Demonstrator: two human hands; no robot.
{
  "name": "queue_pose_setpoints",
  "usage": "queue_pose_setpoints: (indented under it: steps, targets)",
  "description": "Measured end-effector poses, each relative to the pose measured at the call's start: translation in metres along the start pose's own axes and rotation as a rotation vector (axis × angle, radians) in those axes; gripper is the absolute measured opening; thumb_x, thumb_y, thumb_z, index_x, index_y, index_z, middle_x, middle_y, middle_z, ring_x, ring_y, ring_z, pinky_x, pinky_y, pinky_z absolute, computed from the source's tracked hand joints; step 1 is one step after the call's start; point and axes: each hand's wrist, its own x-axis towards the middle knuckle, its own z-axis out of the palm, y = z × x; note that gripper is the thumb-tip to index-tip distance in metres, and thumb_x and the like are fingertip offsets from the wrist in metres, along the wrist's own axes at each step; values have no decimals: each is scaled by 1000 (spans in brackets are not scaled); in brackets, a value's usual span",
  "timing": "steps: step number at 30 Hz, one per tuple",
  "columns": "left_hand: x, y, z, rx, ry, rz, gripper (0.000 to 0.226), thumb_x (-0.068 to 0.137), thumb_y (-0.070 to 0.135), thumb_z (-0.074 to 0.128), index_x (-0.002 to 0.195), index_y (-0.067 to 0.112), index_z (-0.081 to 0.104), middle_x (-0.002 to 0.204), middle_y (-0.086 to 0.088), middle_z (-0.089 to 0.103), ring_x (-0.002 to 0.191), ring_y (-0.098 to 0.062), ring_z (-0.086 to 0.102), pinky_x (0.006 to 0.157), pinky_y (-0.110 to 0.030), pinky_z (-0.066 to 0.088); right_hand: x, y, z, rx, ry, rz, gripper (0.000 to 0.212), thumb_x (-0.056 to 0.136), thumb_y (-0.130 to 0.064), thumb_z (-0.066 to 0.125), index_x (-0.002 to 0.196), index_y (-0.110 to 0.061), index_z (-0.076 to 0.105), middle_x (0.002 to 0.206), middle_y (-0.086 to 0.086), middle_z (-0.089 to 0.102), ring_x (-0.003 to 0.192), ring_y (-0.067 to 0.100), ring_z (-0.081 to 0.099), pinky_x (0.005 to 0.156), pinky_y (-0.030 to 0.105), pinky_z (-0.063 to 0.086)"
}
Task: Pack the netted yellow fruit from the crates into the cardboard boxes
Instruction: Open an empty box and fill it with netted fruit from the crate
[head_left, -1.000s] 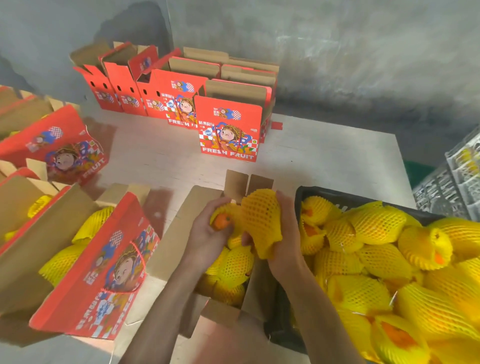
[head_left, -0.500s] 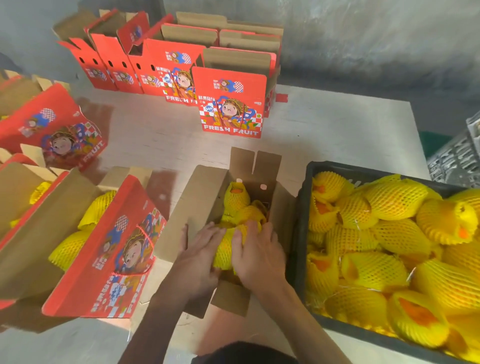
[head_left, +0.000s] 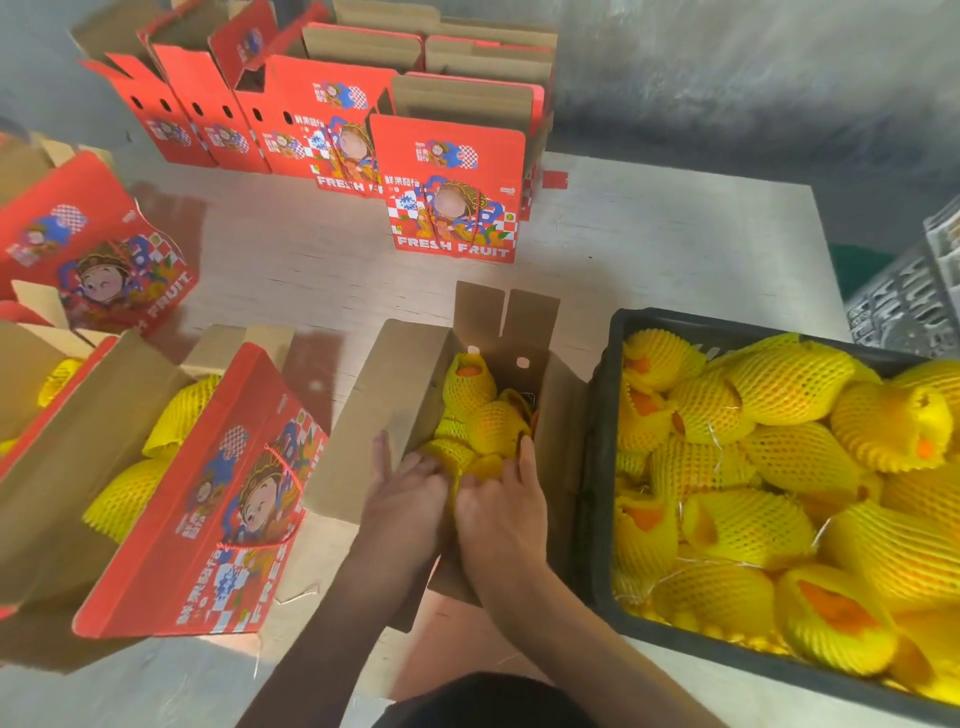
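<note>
Both hands are down inside the open cardboard box (head_left: 415, 395) on the table (head_left: 649, 234), settling netted fruit (head_left: 493, 426) into place. The left hand (head_left: 405, 499) lies flat, fingers spread, pressing a piece; the right hand (head_left: 501, 506) curls loosely over another (whether it truly grips, I cannot tell). About 4 pieces show inside. Next, likely reach right to the 1 black crate (head_left: 602, 467), holding well over 15.

Two hands (head_left: 457, 499), one black crate (head_left: 602, 467), nine-odd red boxes (head_left: 452, 192).
</note>
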Motion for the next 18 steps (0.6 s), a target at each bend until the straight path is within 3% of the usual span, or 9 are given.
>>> queue_pose_setpoints:
  steps: [2, 4, 6, 9, 11, 13, 15, 17, 18]
  targets:
    - [11, 7, -6, 48, -58, -16, 44, 92, 35, 63, 135, 32, 57, 144, 3, 48, 142, -20, 34, 114, -59, -26, 5, 2, -4, 48, -25, -43, 15, 103, -30, 58, 114, -23, 66, 110, 0, 71, 133, 29, 52, 126, 56, -12]
    - [16, 9, -6, 84, -88, -34, 44, 91, 30, 65, 134, 30, 56, 142, 0, 48, 141, -23, 35, 117, -62, -21, 4, 7, -9, 72, -55, -78, 26, 103, -36, 56, 125, -24, 62, 124, 0, 67, 138, 27, 48, 126, 55, -13]
    - [18, 8, -6, 104, -134, -59, 52, 88, 28, 67, 137, 25, 51, 144, 0, 48, 142, -22, 36, 120, -64, -17, -2, 16, -14, 139, -59, -106, 35, 103, -40, 53, 134, -23, 57, 138, 4, 60, 143, 28, 42, 128, 54, -1]
    - [17, 8, -8, 56, -110, -73, 53, 86, 31, 66, 137, 28, 51, 141, 2, 52, 141, -20, 39, 120, -62, -14, -10, 48, -29, 309, 224, -83, 33, 103, -37, 51, 132, -23, 57, 140, 3, 55, 133, 25, 48, 119, 44, 32]
    - [15, 10, -10, 12, 10, -51, 42, 89, 29, 61, 131, 32, 56, 133, 5, 58, 134, -20, 45, 122, -59, -10, -9, 82, -44, 310, 436, 71, 34, 103, -31, 53, 137, -23, 54, 144, 3, 51, 131, 24, 49, 112, 39, 39]
    - [15, 21, -15, -112, 167, 0, 32, 93, 29, 58, 125, 34, 59, 127, 8, 61, 126, -19, 52, 124, -52, 8, -7, 116, -55, 281, 449, 256, 49, 100, -30, 56, 146, -21, 43, 155, 8, 39, 137, 31, 44, 111, 41, 41]
    - [17, 40, -21, -333, 258, 63, 24, 96, 29, 56, 119, 34, 62, 122, 9, 64, 115, -19, 59, 107, -40, 39, -2, 142, -60, 370, 327, 299, 67, 96, -37, 61, 154, -20, 31, 164, 9, 25, 142, 37, 40, 114, 46, 41]
    - [20, 60, -28, -526, 258, 90, 17, 98, 32, 58, 114, 31, 64, 115, 8, 66, 105, -18, 63, 84, -31, 48, 2, 161, -63, 507, 244, 207, 71, 98, -35, 61, 159, -21, 26, 170, 6, 15, 151, 37, 30, 120, 52, 34]
    - [22, 68, -30, -567, 247, 114, 17, 98, 32, 58, 113, 30, 64, 114, 8, 66, 104, -18, 63, 82, -30, 48, 4, 170, -63, 561, 260, 177, 67, 100, -31, 58, 159, -21, 28, 170, 6, 17, 153, 35, 28, 122, 52, 31]
